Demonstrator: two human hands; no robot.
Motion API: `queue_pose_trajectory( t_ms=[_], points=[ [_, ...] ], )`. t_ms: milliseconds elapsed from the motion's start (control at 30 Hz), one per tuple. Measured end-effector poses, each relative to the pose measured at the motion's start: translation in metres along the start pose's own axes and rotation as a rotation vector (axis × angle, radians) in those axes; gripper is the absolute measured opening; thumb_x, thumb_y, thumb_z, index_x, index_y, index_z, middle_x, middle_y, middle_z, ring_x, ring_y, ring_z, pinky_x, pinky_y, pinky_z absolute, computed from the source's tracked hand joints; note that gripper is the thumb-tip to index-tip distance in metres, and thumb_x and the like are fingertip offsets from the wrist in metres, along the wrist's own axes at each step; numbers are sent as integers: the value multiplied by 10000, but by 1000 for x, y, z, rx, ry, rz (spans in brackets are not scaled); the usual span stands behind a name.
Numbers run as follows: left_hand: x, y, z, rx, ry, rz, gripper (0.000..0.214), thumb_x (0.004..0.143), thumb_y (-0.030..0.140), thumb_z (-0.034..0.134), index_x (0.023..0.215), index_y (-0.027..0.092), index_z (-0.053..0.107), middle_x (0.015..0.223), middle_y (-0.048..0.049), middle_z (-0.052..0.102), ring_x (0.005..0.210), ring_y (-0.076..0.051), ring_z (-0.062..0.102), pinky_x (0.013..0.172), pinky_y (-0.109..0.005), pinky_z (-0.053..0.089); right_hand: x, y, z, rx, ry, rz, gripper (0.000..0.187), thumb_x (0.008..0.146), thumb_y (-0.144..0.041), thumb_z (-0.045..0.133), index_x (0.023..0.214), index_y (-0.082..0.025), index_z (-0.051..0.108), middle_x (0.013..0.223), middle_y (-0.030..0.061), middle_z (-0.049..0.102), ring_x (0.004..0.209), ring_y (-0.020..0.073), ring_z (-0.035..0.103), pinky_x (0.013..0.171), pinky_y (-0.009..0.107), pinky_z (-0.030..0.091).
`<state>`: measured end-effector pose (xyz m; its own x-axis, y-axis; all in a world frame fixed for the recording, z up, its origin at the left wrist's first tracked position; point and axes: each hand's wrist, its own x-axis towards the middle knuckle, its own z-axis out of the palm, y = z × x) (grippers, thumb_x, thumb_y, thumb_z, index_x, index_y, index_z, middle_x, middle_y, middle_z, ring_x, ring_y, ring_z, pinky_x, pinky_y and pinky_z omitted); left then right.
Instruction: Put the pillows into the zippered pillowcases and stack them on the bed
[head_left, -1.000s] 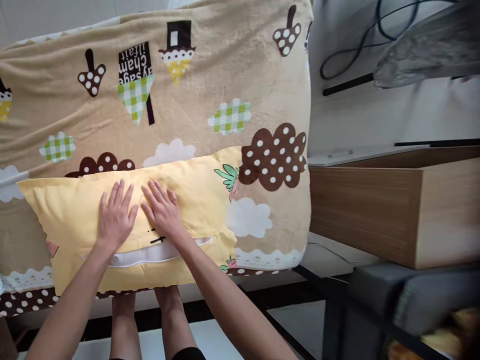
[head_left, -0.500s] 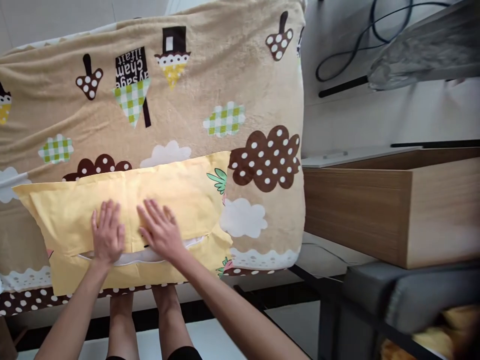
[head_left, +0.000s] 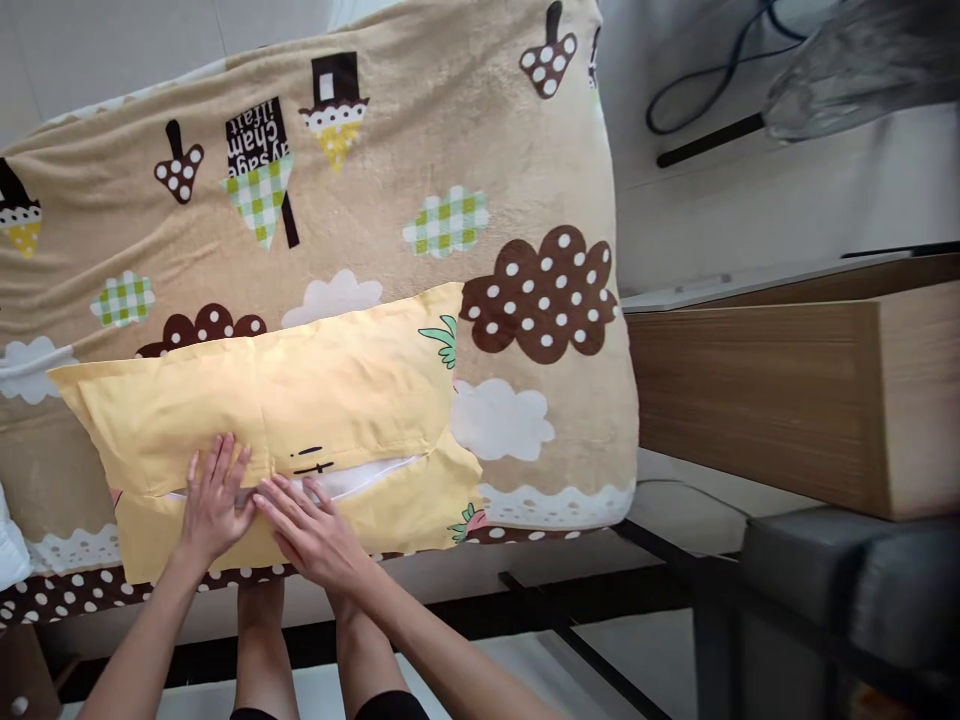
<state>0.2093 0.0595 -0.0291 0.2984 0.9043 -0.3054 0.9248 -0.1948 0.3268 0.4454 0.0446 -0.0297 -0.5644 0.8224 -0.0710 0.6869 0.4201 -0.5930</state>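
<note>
A yellow pillowcase (head_left: 360,350) with strawberry prints at its edges lies on a beige patterned blanket (head_left: 420,130). Along its near side runs a long slit, gaping to the right, where a white inner layer (head_left: 367,478) shows. My left hand (head_left: 214,505) rests flat at the slit's left part, fingers stretched onto the yellow cloth above it. Close beside it, my right hand (head_left: 311,525) lies across the slit with fingers extended, its fingertips almost meeting my left thumb. Both palms face down, and what lies under them is hidden.
To the right stands a wooden box-like piece of furniture (head_left: 757,400), with a dark grey padded item (head_left: 802,570) below it. A blue cable (head_left: 727,75) and clear plastic wrapping (head_left: 847,80) are at the upper right. Part of a white item (head_left: 9,545) shows at the left edge.
Both hands have slid down toward me from the upper cloth to the slit, and my right hand has moved closer to the left. The view has shifted slightly.
</note>
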Motion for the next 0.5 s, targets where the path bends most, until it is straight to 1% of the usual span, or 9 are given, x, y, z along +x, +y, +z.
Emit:
queue_pose_trajectory(
  t_ms=[33, 67, 133, 233, 300, 333, 400, 467, 500],
  points=[
    [1, -1, 8, 34, -7, -60, 867, 903, 368, 541, 1579, 276, 6, 1627, -109, 164, 1500, -278, 194, 1228, -533, 65, -3, 1, 8, 21, -30, -38, 623, 1000, -306, 415, 1575, -267, 179, 1468, 28, 503, 1344, 190, 500, 1139, 377, 327],
    [1, -6, 14, 66, -5, -139, 863, 900, 374, 540, 1581, 245, 26, 1626, -129, 152, 1502, -289, 186, 1222, -552, 51, -7, 6, 14, 30, -43, -47, 605, 1007, -321, 416, 1569, -263, 201, 1452, 18, 524, 1324, 179, 520, 1127, 363, 339],
    [-6, -26, 19, 113, 5, -287, 834, 901, 384, 527, 1581, 191, 84, 1622, -158, 154, 1503, -305, 174, 1208, -585, 22, -24, 25, 17, 11, -18, -6, 607, 1007, -309, 432, 1567, -250, 206, 1431, 16, 547, 1308, 176, 535, 1121, 354, 333],
    [-21, -51, 12, 141, 42, -449, 766, 896, 364, 523, 1564, 162, 206, 1610, -178, 199, 1502, -327, 168, 1192, -612, 1, -57, 47, 4, -78, 59, 134, 633, 993, -254, 457, 1570, -266, 199, 1423, 35, 554, 1298, 209, 547, 1138, 375, 279],
    [-29, -56, 6, 122, 111, -558, 741, 890, 314, 517, 1555, 144, 238, 1605, -192, 211, 1496, -332, 190, 1194, -603, 39, -71, 51, -9, -123, 119, 216, 649, 982, -214, 463, 1568, -303, 201, 1390, 36, 587, 1247, 225, 592, 1127, 391, 271],
    [-30, -55, 6, 96, 158, -605, 721, 894, 286, 498, 1554, 141, 244, 1602, -195, 222, 1491, -327, 212, 1197, -590, 70, -73, 51, -15, -134, 156, 229, 663, 975, -196, 464, 1568, -320, 197, 1367, 34, 609, 1220, 230, 611, 1112, 396, 285],
    [-31, -50, 10, 21, 272, -668, 669, 910, 236, 430, 1549, 138, 259, 1590, -197, 264, 1481, -304, 254, 1202, -543, 147, -67, 53, -24, -161, 238, 262, 685, 961, -188, 467, 1569, -338, 187, 1366, 40, 612, 1217, 249, 611, 1086, 412, 308],
    [-29, -46, 19, -62, 384, -700, 637, 922, 221, 368, 1544, 123, 272, 1575, -205, 298, 1481, -286, 261, 1195, -490, 219, -49, 63, -27, -202, 262, 333, 695, 950, -257, 487, 1573, -316, 187, 1473, 75, 504, 1311, 290, 527, 1091, 441, 296],
    [-29, -45, 24, -91, 418, -713, 639, 924, 231, 361, 1543, 110, 266, 1572, -211, 299, 1484, -287, 253, 1191, -476, 241, -39, 71, -25, -214, 230, 358, 703, 943, -307, 494, 1575, -300, 187, 1530, 87, 424, 1365, 308, 465, 1105, 457, 273]
  ],
)
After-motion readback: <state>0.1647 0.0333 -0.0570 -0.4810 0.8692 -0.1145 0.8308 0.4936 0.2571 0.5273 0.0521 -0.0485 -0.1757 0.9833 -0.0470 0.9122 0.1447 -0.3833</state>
